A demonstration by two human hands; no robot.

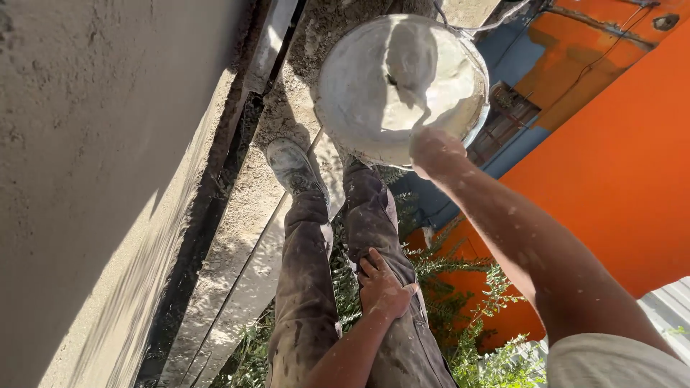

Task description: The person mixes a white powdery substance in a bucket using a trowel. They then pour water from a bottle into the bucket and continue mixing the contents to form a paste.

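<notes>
- Rendered wall (93, 165): grey, rough, fills the left of the view; upper part in sun, a diagonal shadow edge across its lower part.
- Orange wall (618, 187): fills the right side, with a blue section and a barred window behind the bucket.
- Concrete ledge (244, 237): narrow, dusty, runs alongside the rendered wall with a dark gap between them; the person stands on it.
- Legs in plaster-spattered dark trousers (309, 287); one pale, dusty shoe (291, 167) flat on the ledge. The other foot is hidden behind the bucket.
- Green shrubs (445, 316): below, between the ledge and the orange wall.
- Bucket (399, 86): round, metal, wire handle at its top edge; inside coated with pale grey-white plaster. It sits ahead of the feet, near the ledge's end.
- Right hand (435, 152): arm stretched forward, flecked with plaster, hand at the bucket's near rim. Fingers lost in glare and plaster; probably reaching inside, but I cannot tell whether they grip anything.
- Left hand (381, 287): released, fingers spread flat on the thigh, holding nothing.
</notes>
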